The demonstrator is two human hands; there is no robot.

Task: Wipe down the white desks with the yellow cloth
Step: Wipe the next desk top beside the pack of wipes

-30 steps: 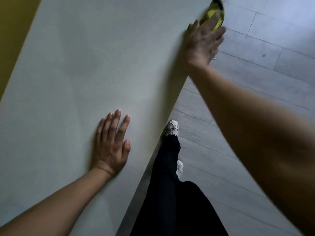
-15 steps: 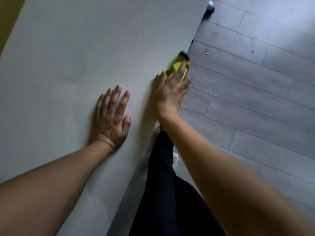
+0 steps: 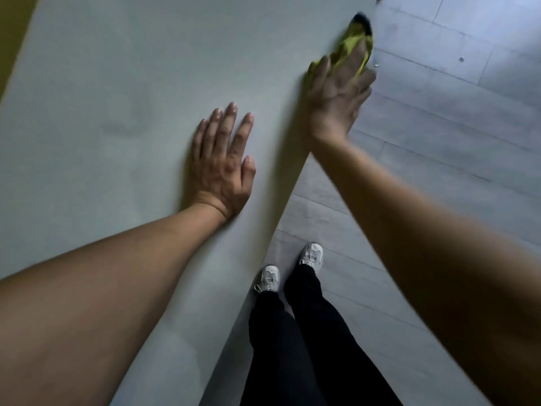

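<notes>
The white desk (image 3: 131, 112) fills the left and middle of the view, its right edge running diagonally from top right down to the bottom middle. My left hand (image 3: 222, 165) lies flat on the desk, fingers straight and spread. My right hand (image 3: 339, 95) presses the yellow cloth (image 3: 355, 43) against the desk's right edge with straight fingers. Most of the cloth is hidden under that hand; only its far end shows, with a dark tip.
Grey plank floor (image 3: 453, 142) lies to the right of the desk. My legs in black trousers (image 3: 298, 347) and white shoes (image 3: 269, 278) stand right beside the desk edge. A yellowish wall strip (image 3: 11, 39) shows at the top left.
My right hand slid the cloth along the desk's right edge, first toward me, then away again. My left hand stayed flat on the desk.
</notes>
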